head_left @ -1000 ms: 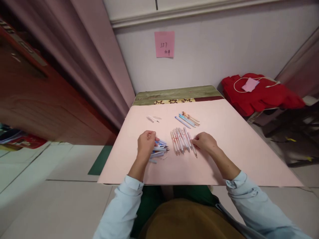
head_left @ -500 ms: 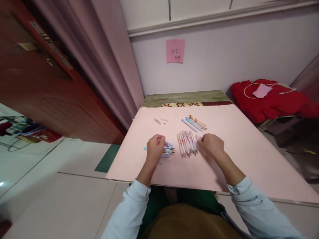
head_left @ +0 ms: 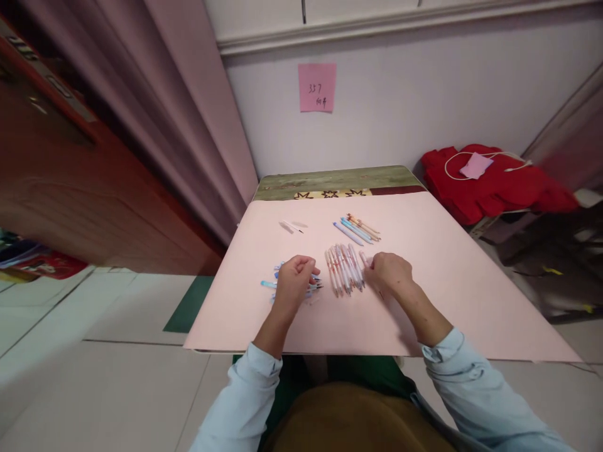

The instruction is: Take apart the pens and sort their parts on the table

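On a pink sheet [head_left: 452, 289] over the table lie several groups of pens. My left hand [head_left: 293, 282] is closed over a pile of blue pens [head_left: 269, 284], fingers curled around them. My right hand [head_left: 387, 271] rests with curled fingers against the right edge of a row of pink-and-white pens [head_left: 343, 269], a pen tip showing at its fingertips. A smaller group of blue and orange pens [head_left: 358, 227] lies farther back, apart from both hands.
Small pen parts [head_left: 291, 226] lie at the back left of the sheet. A red cloth with a white cable [head_left: 490, 182] sits on a seat to the right. A pink note [head_left: 316, 86] hangs on the wall; a curtain and wooden door stand left.
My left hand has shifted slightly right over the blue pens, spreading some out to its left. My right hand stays at the pink pens' edge. The camera view swayed.
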Demonstrator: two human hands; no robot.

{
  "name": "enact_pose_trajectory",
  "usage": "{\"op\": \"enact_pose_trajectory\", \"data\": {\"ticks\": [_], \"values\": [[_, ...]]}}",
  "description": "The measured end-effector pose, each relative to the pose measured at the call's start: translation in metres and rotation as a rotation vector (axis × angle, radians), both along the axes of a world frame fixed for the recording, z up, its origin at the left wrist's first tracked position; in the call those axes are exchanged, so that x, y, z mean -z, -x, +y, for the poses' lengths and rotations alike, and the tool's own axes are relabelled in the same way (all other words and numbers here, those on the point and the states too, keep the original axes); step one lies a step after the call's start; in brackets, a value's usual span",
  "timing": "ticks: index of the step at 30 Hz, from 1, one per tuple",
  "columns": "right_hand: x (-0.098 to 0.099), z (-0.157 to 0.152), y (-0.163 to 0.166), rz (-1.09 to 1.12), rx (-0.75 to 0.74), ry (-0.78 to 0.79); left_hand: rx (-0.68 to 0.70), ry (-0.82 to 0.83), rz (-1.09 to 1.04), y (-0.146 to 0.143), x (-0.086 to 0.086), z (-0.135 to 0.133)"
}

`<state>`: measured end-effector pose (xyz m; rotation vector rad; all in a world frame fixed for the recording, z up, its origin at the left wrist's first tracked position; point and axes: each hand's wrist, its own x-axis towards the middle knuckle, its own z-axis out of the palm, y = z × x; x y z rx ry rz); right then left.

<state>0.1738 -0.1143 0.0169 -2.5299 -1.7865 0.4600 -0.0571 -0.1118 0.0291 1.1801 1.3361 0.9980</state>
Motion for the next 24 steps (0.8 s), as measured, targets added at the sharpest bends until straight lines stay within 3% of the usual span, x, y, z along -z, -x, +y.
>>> {"op": "enact_pose_trajectory", "data": {"ticks": [2, 4, 7, 9, 14, 17, 21, 24], "values": [[-0.014, 0.0, 0.005, 0.145, 0.019, -0.106, 0.022, -0.007, -0.087, -0.002, -0.005, 0.0], [-0.03, 0.0, 0.018, 0.54, -0.03, -0.2, 0.063, -0.005, -0.209, -0.008, -0.012, 0.0], [-0.048, -0.003, 0.049, 1.331, -0.117, -0.075, 0.142, 0.032, -0.439, -0.016, -0.021, 0.001], [-0.051, -0.006, 0.07, 1.614, -0.104, 0.032, 0.171, 0.053, -0.57, -0.014, -0.023, 0.002], [-0.04, -0.007, 0.094, 1.898, -0.036, 0.32, 0.035, 0.082, -0.678, 0.005, -0.023, 0.003], [-0.036, -0.004, 0.097, 2.067, -0.015, 0.425, 0.026, 0.059, -0.742, 0.013, -0.027, 0.003], [-0.039, -0.005, 0.102, 2.099, -0.019, 0.469, -0.016, 0.019, -0.768, 0.018, -0.033, 0.002], [-0.039, -0.008, 0.11, 1.982, -0.04, 0.363, -0.063, -0.006, -0.706, 0.018, -0.035, 0.002]]}}
